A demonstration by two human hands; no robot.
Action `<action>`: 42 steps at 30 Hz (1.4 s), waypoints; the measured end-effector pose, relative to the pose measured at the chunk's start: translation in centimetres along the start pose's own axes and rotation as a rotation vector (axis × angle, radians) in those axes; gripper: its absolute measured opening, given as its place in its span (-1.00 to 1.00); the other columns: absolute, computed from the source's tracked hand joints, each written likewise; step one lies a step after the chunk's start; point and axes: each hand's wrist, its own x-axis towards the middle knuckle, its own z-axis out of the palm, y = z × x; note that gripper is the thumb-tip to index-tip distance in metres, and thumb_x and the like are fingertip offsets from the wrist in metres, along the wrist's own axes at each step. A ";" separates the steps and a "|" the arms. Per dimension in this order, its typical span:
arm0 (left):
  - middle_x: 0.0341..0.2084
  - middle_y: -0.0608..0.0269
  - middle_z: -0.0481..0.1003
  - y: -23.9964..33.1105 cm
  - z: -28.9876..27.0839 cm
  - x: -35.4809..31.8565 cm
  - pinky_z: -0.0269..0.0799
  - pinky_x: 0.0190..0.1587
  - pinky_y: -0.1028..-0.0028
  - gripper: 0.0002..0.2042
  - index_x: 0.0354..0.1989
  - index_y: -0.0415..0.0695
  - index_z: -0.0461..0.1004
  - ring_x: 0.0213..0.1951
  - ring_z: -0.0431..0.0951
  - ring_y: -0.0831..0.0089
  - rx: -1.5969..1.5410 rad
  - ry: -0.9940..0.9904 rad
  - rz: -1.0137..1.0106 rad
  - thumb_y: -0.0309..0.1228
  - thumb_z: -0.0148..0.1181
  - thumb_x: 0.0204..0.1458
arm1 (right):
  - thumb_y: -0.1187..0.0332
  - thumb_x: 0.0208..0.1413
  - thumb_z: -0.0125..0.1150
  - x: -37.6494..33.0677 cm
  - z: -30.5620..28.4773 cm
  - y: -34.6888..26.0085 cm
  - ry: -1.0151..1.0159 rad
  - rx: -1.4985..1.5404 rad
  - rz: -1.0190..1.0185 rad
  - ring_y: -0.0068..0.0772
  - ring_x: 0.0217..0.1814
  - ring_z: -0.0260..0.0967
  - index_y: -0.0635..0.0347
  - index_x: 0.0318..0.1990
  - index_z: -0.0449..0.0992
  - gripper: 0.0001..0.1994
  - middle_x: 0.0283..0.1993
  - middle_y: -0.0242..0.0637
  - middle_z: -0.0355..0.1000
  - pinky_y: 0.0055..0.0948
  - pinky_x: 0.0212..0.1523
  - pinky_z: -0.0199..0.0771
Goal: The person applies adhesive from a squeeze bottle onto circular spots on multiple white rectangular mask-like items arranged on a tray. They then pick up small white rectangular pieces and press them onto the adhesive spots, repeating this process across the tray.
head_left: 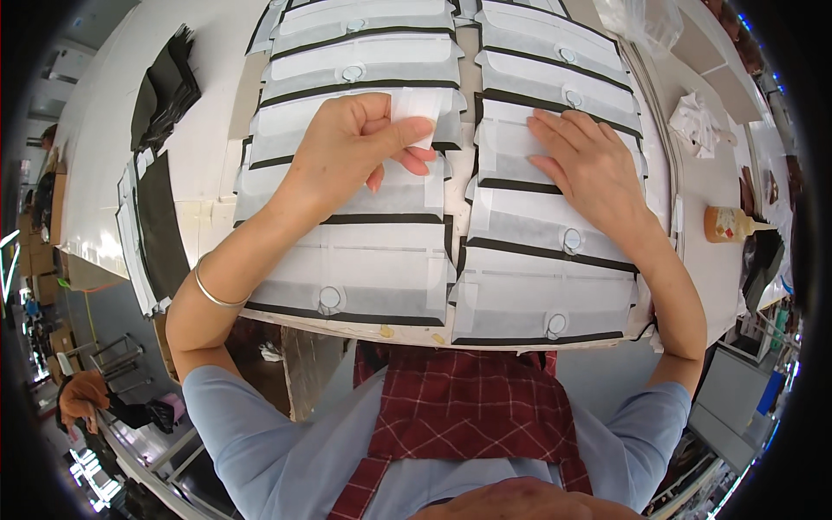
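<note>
one white strip [416, 111] — left hand [347, 152] fingers

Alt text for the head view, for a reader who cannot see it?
A person's left hand pinches a small white strip while the right hand presses flat on overlapping white panels with black edges and round snaps, laid in two columns on a white table.

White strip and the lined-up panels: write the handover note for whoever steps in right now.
Left hand pinches a small white strip over the left column of panels.
Right hand lies flat, empty, on the right column of panels.
Both columns are overlapped in rows on the table.
Strip is lifted, not yet laid down; how many panels are finished cannot be told.
</note>
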 end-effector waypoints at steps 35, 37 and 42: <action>-0.38 0.07 0.68 0.5 1.0 0.3 0.33 -0.59 0.66 -0.75 -0.28 -0.22 0.53 -0.35 0.71 0.48 -0.064 -0.019 0.062 -0.25 0.27 0.24 | 0.26 0.13 0.40 9.8 -0.4 -1.9 -0.266 1.305 0.450 -0.66 -0.39 0.46 0.25 -0.23 0.65 -0.78 -0.44 -0.41 0.56 -0.59 -0.36 0.42; -0.38 0.07 0.68 0.5 0.9 0.3 0.33 -0.59 0.65 -0.75 -0.28 -0.22 0.53 -0.35 0.71 0.48 -0.067 -0.012 0.067 -0.25 0.27 0.24 | 0.25 0.12 0.41 9.8 -0.8 -1.9 -0.261 1.302 0.478 -0.65 -0.41 0.46 0.24 -0.24 0.65 -0.78 -0.43 -0.41 0.57 -0.58 -0.37 0.42; -0.39 0.09 0.67 0.1 -0.1 0.1 0.33 -0.58 0.64 -0.74 -0.21 -0.26 0.55 -0.36 0.70 0.49 -0.025 0.054 0.058 -0.26 0.27 0.25 | 0.33 0.14 0.40 9.1 -0.7 -1.2 -0.207 1.204 0.577 -0.74 -0.46 0.42 0.13 -0.30 0.60 -0.88 -0.46 -0.48 0.55 -0.66 -0.44 0.31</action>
